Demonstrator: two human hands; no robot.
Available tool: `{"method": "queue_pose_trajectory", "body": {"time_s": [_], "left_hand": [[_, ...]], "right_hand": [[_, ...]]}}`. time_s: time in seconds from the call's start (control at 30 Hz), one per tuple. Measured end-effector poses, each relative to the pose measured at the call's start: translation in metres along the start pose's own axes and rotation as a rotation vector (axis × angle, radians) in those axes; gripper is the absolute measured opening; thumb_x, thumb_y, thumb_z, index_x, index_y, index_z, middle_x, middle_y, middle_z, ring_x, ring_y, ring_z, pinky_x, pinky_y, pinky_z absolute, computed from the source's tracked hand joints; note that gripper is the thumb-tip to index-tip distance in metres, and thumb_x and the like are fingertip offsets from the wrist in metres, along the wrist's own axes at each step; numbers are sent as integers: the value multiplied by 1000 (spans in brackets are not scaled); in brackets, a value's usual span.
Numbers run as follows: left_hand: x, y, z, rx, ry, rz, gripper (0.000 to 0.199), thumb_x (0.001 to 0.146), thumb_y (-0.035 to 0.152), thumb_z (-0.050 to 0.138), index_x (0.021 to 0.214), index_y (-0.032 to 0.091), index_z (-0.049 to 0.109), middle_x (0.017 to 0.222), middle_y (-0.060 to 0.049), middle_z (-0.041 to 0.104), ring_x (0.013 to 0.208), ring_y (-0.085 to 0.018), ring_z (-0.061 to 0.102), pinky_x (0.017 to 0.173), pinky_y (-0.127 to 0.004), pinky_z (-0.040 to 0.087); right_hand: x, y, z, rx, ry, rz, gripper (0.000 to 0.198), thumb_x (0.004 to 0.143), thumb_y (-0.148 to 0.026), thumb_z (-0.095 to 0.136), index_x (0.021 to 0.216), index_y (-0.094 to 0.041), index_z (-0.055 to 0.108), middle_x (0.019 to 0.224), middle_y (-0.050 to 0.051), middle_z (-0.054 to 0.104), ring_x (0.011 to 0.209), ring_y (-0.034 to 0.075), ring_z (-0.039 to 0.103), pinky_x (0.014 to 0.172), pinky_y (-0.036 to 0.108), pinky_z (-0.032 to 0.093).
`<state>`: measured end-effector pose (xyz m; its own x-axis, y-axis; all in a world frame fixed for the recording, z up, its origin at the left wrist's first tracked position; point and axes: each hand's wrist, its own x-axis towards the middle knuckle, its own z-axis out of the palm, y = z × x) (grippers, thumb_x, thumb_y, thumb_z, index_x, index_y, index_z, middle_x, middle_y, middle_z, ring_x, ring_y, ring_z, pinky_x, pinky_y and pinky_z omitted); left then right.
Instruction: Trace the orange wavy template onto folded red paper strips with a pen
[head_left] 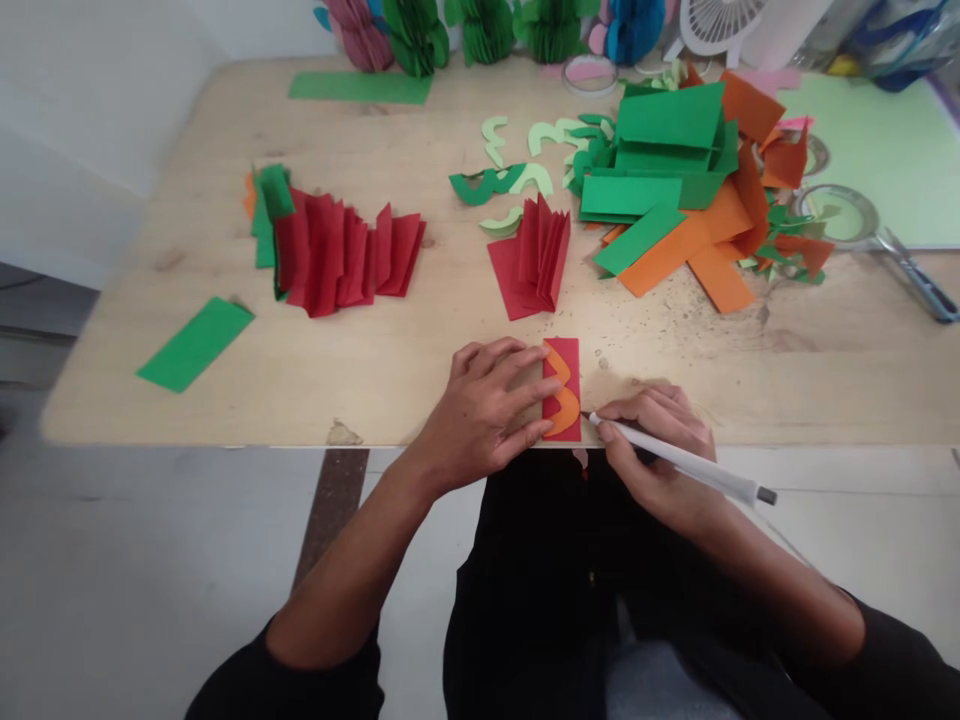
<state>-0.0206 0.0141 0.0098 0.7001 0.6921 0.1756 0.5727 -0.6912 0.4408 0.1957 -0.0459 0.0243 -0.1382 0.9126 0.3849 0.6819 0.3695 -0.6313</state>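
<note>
A red paper strip (572, 352) lies at the table's front edge with an orange paper cutout (568, 412), shaped like a 3, on top of it. My left hand (495, 400) rests on the cutout's left side, its fingers spread and pressing it against the red strip. In my right hand (667, 440) is a white pen (682, 458), gripped near its tip. The pen's dark tip touches or nearly touches the right edge of the red strip, beside the cutout's lower curve. Just beyond the strip stands a bundle of folded red paper (541, 255).
More folded red paper (345, 255) and a green strip (196, 343) lie on the left. A heap of green folded paper (664, 145) and orange strips (675, 250) is at right, near scissors (919, 275) and tape rolls. Paper honeycomb figures (480, 30) and a small fan (721, 22) line the back.
</note>
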Motion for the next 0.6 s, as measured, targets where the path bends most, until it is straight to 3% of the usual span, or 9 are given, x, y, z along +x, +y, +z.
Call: {"method": "queue_pose_trajectory", "body": {"time_s": [0.23, 0.43, 0.6], "left_hand": [[1, 0, 0, -1, -15, -2, 30, 92, 38, 53, 118, 24, 62, 138, -10, 53, 129, -31, 40, 103, -50, 28], [1, 0, -1, -9, -9, 8, 31, 94, 39, 51, 118, 23, 62, 137, -11, 53, 129, -31, 40, 102, -51, 29], [1, 1, -1, -7, -24, -2, 31, 93, 39, 51, 118, 24, 62, 137, -10, 53, 129, -31, 39, 103, -51, 29]], "right_hand": [[5, -3, -2, 39, 34, 35, 9, 86, -16, 57, 89, -23, 62, 77, 1, 71, 71, 17, 65, 74, 36, 47], [6, -1, 2, 16, -64, -121, 21, 89, -13, 54, 106, -20, 63, 78, 3, 71, 72, 18, 62, 76, 38, 45], [3, 1, 4, -61, -84, -173, 22, 87, -14, 55, 107, -20, 64, 73, 2, 69, 72, 18, 61, 73, 37, 44]]}}
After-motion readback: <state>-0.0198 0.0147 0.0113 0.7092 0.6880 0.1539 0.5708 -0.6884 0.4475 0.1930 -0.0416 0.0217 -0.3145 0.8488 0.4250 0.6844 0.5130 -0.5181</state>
